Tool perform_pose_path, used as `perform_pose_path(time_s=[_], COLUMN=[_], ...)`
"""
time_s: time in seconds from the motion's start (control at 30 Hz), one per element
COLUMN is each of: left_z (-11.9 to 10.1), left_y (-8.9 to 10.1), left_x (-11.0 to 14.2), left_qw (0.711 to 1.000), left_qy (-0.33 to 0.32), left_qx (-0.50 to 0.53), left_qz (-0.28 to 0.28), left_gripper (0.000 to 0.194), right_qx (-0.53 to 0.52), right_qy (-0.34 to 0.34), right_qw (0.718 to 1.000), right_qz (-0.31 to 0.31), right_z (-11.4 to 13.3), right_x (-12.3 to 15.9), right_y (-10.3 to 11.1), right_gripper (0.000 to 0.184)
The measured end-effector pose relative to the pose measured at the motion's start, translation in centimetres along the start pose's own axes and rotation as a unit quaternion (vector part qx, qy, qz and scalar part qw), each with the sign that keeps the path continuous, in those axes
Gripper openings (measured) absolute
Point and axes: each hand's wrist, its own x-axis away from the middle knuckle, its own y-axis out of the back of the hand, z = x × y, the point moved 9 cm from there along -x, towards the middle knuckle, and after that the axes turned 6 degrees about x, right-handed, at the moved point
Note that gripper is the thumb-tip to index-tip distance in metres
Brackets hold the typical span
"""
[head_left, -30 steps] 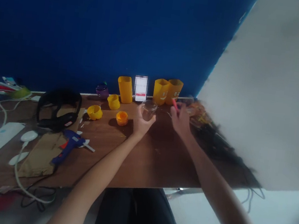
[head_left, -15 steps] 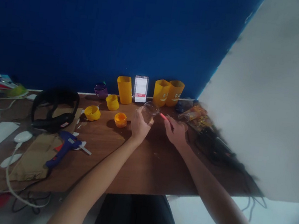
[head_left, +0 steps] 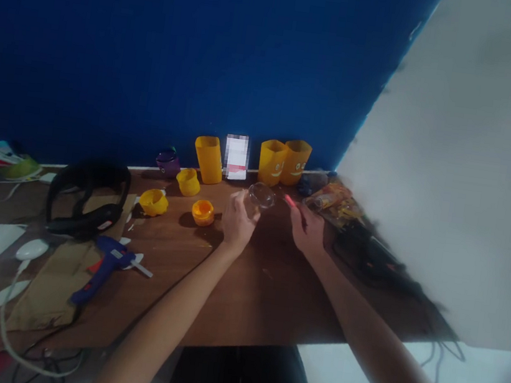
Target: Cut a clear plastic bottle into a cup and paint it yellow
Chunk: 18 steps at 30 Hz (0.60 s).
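Observation:
My left hand (head_left: 238, 225) is closed around a clear plastic cup (head_left: 262, 196), its round rim tilted toward the right. In my right hand (head_left: 309, 229) is a thin tool with a pinkish-red handle (head_left: 289, 201); its tip is too dark and blurred to identify. The tool points at the cup, with a gap between them. Left of my left hand stands a small jar of orange-yellow paint (head_left: 203, 213). Two short yellow containers with wavy shapes, one nearer (head_left: 153, 203) and one farther (head_left: 188, 182), sit beyond it.
Along the blue wall stand a tall yellow container (head_left: 209, 160), a phone (head_left: 236, 157), two yellow containers with faces (head_left: 282, 162) and a purple pot (head_left: 168, 164). A blue glue gun (head_left: 107, 266), cardboard (head_left: 51, 290) and a black headset (head_left: 87, 201) lie left. Black cables (head_left: 370, 254) are right.
My right hand has drawn the red-handled tool a little to the right, away from the cup. The cup's rim has shifted slightly right and down. The whole view has moved a little.

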Motion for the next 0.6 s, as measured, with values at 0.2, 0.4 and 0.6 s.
perform_pose_path(time_s=[0.2, 0.4, 0.6], left_z=[0.2, 0.0, -2.2], left_y=[0.6, 0.2, -0.8], left_x=[-0.2, 0.0, 0.3], left_qw=[0.999, 0.998, 0.985], left_qy=[0.007, -0.031, -0.135], left_qx=[-0.035, -0.051, -0.096], left_qz=[-0.023, -0.015, 0.054], left_gripper=[0.061, 0.057, 0.038], right_qx=[0.017, 0.018, -0.321], right_qy=[0.027, -0.049, -0.208], right_qw=[0.996, 0.997, 0.919], right_qz=[0.086, 0.062, 0.095], right_z=[1.0, -1.0, -2.3], right_x=[0.2, -0.2, 0.5], right_y=[-1.9, -1.5, -3.9], right_gripper=[0.042, 0.044, 0.048])
